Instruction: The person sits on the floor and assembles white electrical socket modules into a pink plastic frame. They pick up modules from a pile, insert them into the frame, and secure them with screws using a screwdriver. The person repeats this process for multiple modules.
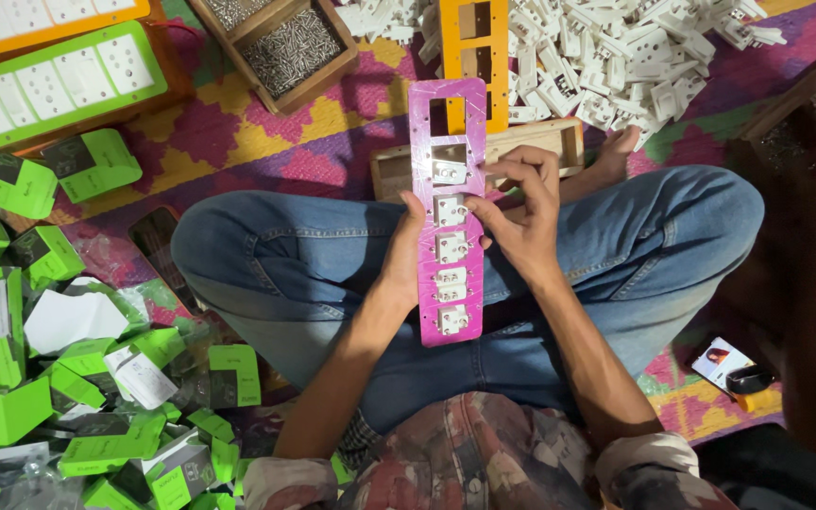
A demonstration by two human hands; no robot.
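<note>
- A long pink plate [448, 212], flat plastic with rectangular cut-outs, lies lengthwise over the lap at the centre of the frame.
- Five white sockets [450, 247], small moulded squares, sit in its lower openings; the top opening is open.
- The left hand [406, 253] grips the plate's left edge, thumb on its face, fingers behind.
- The right hand [519, 210] holds the right edge, its fingers curled over the upper part and touching the top socket.
- Both forearms rise from the bottom of the frame and meet at the plate.
- Blue denim jeans [285, 260] cover the crossed legs, on a patterned woven mat [238, 132].
- An orange plate [472, 47] of the same shape lies at top centre, beside a heap of loose white parts [616, 57].
- A wooden tray [285, 42] of small metal screws sits at upper left.
- Green cartons [11, 378], glossy cardboard, crowd the left side.
</note>
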